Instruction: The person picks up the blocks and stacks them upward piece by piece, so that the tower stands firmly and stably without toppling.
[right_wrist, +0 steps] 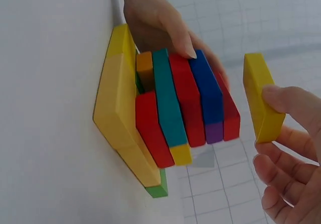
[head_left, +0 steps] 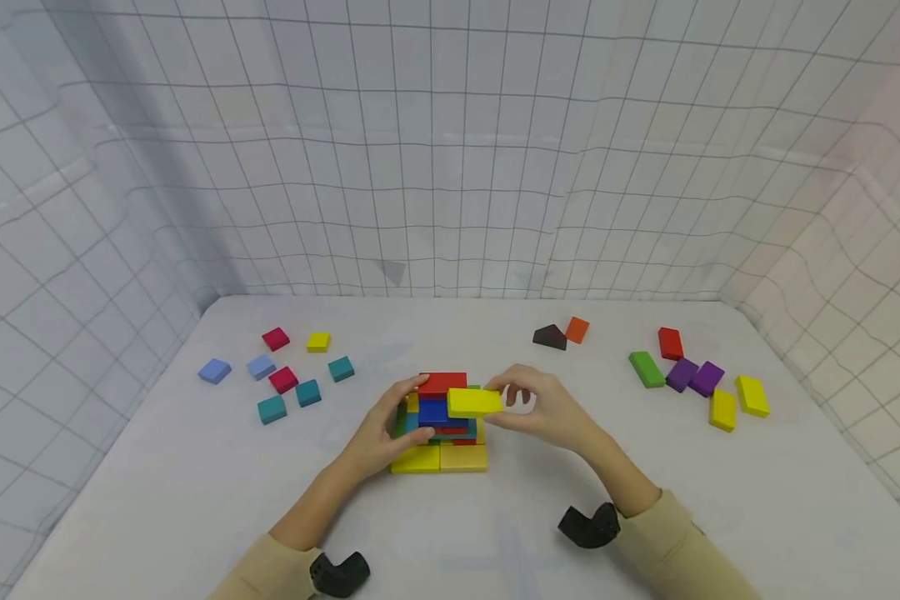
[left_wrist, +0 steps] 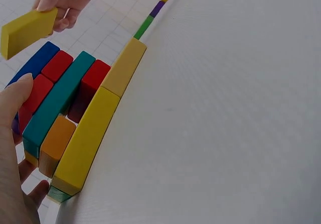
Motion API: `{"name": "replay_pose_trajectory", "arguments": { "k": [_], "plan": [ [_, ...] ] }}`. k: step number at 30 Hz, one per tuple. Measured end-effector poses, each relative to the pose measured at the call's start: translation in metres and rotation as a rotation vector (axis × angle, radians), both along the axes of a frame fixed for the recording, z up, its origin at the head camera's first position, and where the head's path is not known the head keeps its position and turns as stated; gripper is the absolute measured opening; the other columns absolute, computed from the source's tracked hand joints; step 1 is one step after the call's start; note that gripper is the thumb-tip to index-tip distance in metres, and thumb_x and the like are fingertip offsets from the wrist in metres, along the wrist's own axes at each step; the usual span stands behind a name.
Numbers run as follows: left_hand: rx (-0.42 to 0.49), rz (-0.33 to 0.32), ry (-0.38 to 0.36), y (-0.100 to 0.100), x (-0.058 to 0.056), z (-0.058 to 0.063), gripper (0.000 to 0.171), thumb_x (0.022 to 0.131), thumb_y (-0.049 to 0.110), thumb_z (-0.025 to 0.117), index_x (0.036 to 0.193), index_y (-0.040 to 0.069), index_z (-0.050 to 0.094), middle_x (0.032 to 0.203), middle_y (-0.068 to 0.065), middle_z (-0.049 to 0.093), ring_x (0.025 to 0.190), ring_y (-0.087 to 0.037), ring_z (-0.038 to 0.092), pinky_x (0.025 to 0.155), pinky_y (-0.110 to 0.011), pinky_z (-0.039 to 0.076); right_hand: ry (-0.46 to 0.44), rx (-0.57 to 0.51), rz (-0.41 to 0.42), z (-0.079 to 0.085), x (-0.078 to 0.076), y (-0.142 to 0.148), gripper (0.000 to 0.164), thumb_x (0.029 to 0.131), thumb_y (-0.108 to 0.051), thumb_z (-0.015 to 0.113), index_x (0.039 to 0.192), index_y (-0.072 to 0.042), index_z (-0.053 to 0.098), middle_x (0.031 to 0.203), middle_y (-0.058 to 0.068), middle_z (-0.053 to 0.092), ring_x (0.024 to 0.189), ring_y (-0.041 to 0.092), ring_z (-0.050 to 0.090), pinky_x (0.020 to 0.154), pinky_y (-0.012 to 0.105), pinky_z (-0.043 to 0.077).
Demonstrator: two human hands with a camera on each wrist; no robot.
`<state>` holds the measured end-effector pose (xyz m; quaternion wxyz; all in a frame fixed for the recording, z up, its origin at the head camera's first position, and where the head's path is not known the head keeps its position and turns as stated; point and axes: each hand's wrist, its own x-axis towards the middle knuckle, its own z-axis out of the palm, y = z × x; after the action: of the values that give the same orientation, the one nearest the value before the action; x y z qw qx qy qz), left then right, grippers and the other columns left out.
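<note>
A layered stack of coloured wooden blocks (head_left: 442, 386) stands at the middle of the table, on a base of yellow (left_wrist: 93, 138) and pale yellow (right_wrist: 109, 98) blocks. My left hand (head_left: 382, 429) holds the stack from its left side, with the thumb against the front near a blue block (right_wrist: 206, 88) and the fingers reaching behind. Between thumb and fingers, my right hand (head_left: 543, 408) pinches a yellow block (head_left: 474, 403). The wrist views show this block above the stack and apart from it. Part of the stack's back is hidden.
At the left lie loose teal (head_left: 272, 409), light blue (head_left: 214, 371), crimson (head_left: 275, 338) and yellow (head_left: 318, 342) blocks. Green (head_left: 647, 369), purple (head_left: 707, 377), red (head_left: 671, 342) and yellow (head_left: 753, 396) ones lie right. Dark (head_left: 550, 337) and orange (head_left: 577, 330) pieces are behind.
</note>
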<state>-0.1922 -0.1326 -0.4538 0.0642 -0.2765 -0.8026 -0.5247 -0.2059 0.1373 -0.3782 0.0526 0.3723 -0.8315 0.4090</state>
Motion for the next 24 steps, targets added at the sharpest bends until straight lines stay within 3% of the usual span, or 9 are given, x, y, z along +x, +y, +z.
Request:
{"name": "replay_pose_trajectory", "arguments": {
  "k": [10, 18, 24],
  "plan": [
    [-0.009, 0.013, -0.011, 0.001, 0.002, 0.003, 0.069, 0.082, 0.016, 0.067, 0.14, 0.024, 0.031, 0.141, -0.004, 0.035, 0.125, -0.027, 0.036, 0.1, -0.059, 0.03, 0.053, 0.03, -0.048, -0.006, 0.005, -0.028, 0.034, 0.072, -0.017, 0.078, 0.102, -0.007, 0.063, 0.093, 0.0, 0.062, 0.074, 0.012, 0.053, 0.064, 0.034, 0.05],
    [0.008, 0.016, -0.021, 0.003, 0.003, 0.005, 0.071, 0.079, 0.008, 0.068, 0.14, 0.019, 0.032, 0.142, -0.007, 0.035, 0.127, -0.029, 0.034, 0.101, -0.062, 0.024, 0.031, 0.013, -0.035, -0.01, 0.003, -0.035, 0.044, 0.071, -0.021, 0.078, 0.107, -0.007, 0.057, 0.092, -0.001, 0.059, 0.076, 0.015, 0.053, 0.066, 0.035, 0.05],
    [-0.001, 0.006, -0.02, 0.005, 0.011, 0.023, 0.064, 0.082, 0.007, 0.066, 0.137, 0.012, 0.034, 0.14, -0.014, 0.035, 0.124, -0.035, 0.035, 0.1, -0.063, 0.024, 0.015, 0.026, -0.049, -0.011, 0.0, -0.039, 0.052, 0.069, -0.023, 0.079, 0.112, -0.007, 0.055, 0.089, -0.001, 0.057, 0.076, 0.013, 0.052, 0.067, 0.034, 0.05]
  ]
}}
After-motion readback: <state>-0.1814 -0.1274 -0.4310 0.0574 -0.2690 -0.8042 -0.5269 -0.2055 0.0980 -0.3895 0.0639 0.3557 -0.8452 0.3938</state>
